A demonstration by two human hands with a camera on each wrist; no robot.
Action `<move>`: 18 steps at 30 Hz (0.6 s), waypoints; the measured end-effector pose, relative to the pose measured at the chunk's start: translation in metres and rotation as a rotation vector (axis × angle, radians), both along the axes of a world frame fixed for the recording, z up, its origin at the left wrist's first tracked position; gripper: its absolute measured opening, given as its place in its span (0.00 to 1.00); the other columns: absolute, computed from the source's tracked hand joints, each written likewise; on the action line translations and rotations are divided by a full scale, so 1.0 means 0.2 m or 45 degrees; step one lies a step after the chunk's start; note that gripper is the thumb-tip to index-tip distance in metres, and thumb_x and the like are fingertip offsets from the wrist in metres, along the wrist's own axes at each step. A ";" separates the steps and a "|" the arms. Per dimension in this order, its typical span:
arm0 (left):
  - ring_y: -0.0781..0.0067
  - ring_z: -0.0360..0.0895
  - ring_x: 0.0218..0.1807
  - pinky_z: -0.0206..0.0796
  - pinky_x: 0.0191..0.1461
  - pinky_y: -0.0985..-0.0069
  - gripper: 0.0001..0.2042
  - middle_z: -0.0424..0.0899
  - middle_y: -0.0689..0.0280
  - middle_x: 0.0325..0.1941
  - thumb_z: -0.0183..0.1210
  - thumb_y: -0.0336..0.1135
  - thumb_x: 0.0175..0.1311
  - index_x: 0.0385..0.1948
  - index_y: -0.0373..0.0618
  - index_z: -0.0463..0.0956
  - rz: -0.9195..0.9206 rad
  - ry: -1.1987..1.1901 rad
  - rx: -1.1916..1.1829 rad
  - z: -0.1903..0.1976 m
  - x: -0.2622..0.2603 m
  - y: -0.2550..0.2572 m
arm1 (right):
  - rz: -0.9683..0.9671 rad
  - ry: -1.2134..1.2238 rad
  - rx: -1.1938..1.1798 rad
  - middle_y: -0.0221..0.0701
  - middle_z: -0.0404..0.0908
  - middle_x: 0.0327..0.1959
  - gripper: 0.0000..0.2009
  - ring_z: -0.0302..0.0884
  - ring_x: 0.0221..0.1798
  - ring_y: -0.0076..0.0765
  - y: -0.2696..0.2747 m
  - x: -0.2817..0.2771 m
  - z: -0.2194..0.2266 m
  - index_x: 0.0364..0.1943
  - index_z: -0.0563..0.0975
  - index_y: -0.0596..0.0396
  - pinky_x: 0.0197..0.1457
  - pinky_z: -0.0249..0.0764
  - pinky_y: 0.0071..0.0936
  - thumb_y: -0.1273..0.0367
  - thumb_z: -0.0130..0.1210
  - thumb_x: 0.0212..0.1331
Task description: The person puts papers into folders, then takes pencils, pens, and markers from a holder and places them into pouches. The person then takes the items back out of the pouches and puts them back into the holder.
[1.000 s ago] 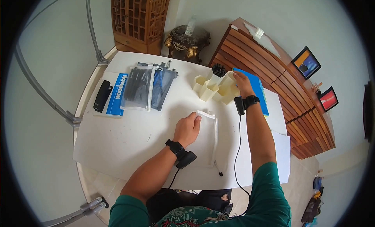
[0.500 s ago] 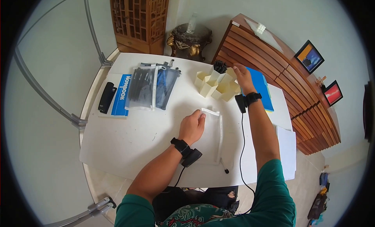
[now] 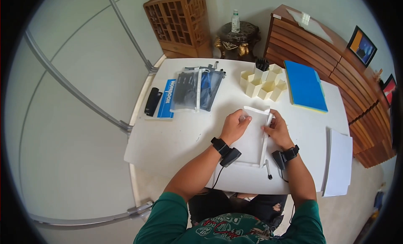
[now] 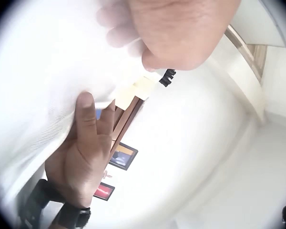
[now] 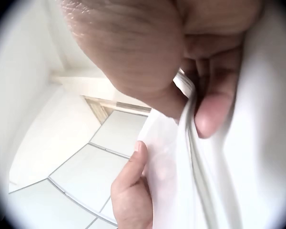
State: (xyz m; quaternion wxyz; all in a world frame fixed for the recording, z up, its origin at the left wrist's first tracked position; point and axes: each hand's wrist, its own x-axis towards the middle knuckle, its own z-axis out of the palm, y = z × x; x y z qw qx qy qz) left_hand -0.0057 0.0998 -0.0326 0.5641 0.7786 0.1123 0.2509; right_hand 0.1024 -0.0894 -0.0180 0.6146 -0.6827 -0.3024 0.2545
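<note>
A white translucent zip pouch (image 3: pixel 251 145) stands between both hands in front of the body. My left hand (image 3: pixel 234 127) grips its upper left edge, and in the left wrist view some fingers show through the thin material. At the opposite edge, my right hand (image 3: pixel 278 130) pinches the zipper band (image 5: pixel 193 148) between thumb and fingers, as the right wrist view shows close up. Just below the pouch's lower right corner is a slim white piece with a black tip (image 3: pixel 268 170).
Cream hexagonal pen holders (image 3: pixel 264 86) stand at the back, with black items (image 3: pixel 262 64) behind. Blue folders (image 3: pixel 305 86) lie to their right. Dark mesh pouches (image 3: pixel 195 88), a notebook (image 3: pixel 167 101) and a black stapler-like object (image 3: pixel 153 102) lie left. White paper (image 3: pixel 339 162) sits at the right edge.
My right hand has come down from beside the pen holders and blue folders to the pouch's zipper edge. My left hand keeps hold of the pouch. The head view has shifted.
</note>
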 end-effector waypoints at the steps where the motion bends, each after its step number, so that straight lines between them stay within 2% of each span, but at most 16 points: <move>1: 0.64 0.76 0.21 0.65 0.28 0.68 0.12 0.77 0.57 0.19 0.63 0.36 0.66 0.27 0.37 0.74 -0.021 0.101 -0.060 0.04 -0.02 0.00 | 0.034 0.047 -0.029 0.32 0.82 0.32 0.30 0.79 0.29 0.25 -0.01 0.00 0.03 0.66 0.65 0.59 0.28 0.75 0.22 0.77 0.62 0.58; 2: 0.63 0.77 0.22 0.67 0.28 0.69 0.12 0.78 0.57 0.19 0.63 0.35 0.65 0.26 0.37 0.74 -0.040 0.195 -0.120 0.07 -0.04 0.00 | 0.068 0.087 -0.056 0.33 0.81 0.32 0.30 0.79 0.28 0.25 -0.01 0.01 0.05 0.65 0.65 0.59 0.26 0.75 0.23 0.79 0.62 0.58; 3: 0.63 0.77 0.22 0.67 0.28 0.69 0.12 0.78 0.57 0.19 0.63 0.35 0.65 0.26 0.37 0.74 -0.034 0.209 -0.091 0.06 -0.06 0.02 | 0.145 0.121 -0.065 0.28 0.80 0.29 0.27 0.78 0.25 0.20 -0.03 0.03 0.03 0.66 0.66 0.56 0.23 0.73 0.19 0.77 0.60 0.62; 5: 0.77 0.74 0.21 0.66 0.27 0.74 0.08 0.79 0.63 0.20 0.63 0.32 0.65 0.29 0.37 0.79 -0.071 0.324 0.015 0.03 -0.09 0.09 | 0.120 0.179 -0.024 0.27 0.79 0.26 0.26 0.75 0.22 0.19 -0.05 0.03 0.07 0.66 0.66 0.55 0.21 0.71 0.19 0.75 0.60 0.63; 6: 0.77 0.74 0.21 0.66 0.27 0.74 0.08 0.79 0.63 0.20 0.63 0.32 0.65 0.29 0.37 0.79 -0.072 0.338 0.035 0.05 -0.12 0.12 | 0.105 0.233 -0.024 0.26 0.78 0.23 0.26 0.72 0.19 0.18 -0.07 0.02 0.08 0.66 0.67 0.55 0.20 0.68 0.18 0.74 0.59 0.65; 8: 0.67 0.77 0.23 0.69 0.30 0.68 0.13 0.81 0.59 0.22 0.67 0.37 0.60 0.25 0.36 0.79 -0.057 0.515 0.526 0.10 -0.22 0.20 | 0.119 0.222 -0.049 0.26 0.76 0.21 0.24 0.70 0.17 0.18 -0.08 0.02 0.12 0.65 0.69 0.56 0.20 0.67 0.19 0.73 0.59 0.64; 10: 0.58 0.80 0.28 0.70 0.34 0.64 0.18 0.83 0.55 0.24 0.69 0.45 0.55 0.23 0.35 0.79 0.085 0.696 0.811 0.18 -0.34 0.26 | 0.139 0.206 -0.072 0.26 0.75 0.20 0.23 0.68 0.16 0.18 -0.08 0.03 0.11 0.63 0.70 0.57 0.19 0.65 0.19 0.71 0.59 0.64; 11: 0.54 0.81 0.30 0.70 0.35 0.63 0.20 0.84 0.55 0.26 0.70 0.50 0.53 0.23 0.38 0.80 0.128 0.756 0.824 0.23 -0.41 0.28 | 0.164 0.210 -0.043 0.25 0.75 0.19 0.21 0.66 0.16 0.17 -0.07 0.04 0.08 0.60 0.73 0.57 0.18 0.64 0.19 0.71 0.60 0.63; 15: 0.56 0.83 0.35 0.72 0.39 0.63 0.21 0.85 0.58 0.29 0.71 0.54 0.51 0.23 0.42 0.82 0.209 1.022 0.921 0.32 -0.60 0.40 | 0.190 0.253 0.029 0.22 0.73 0.18 0.14 0.63 0.14 0.15 -0.07 0.05 0.05 0.54 0.78 0.56 0.18 0.60 0.18 0.74 0.58 0.65; 16: 0.56 0.83 0.35 0.72 0.39 0.63 0.21 0.85 0.58 0.29 0.71 0.54 0.51 0.23 0.42 0.82 0.211 1.025 0.937 0.38 -0.62 0.41 | 0.189 0.256 0.045 0.22 0.73 0.18 0.14 0.63 0.14 0.15 -0.07 0.05 0.04 0.54 0.78 0.56 0.18 0.60 0.18 0.74 0.58 0.65; 18: 0.56 0.84 0.39 0.74 0.44 0.62 0.21 0.86 0.58 0.33 0.69 0.55 0.53 0.25 0.43 0.83 0.172 1.298 1.026 0.50 -0.62 0.44 | 0.206 0.261 0.072 0.25 0.75 0.19 0.13 0.66 0.15 0.16 -0.07 0.06 0.02 0.51 0.79 0.58 0.18 0.63 0.19 0.72 0.60 0.63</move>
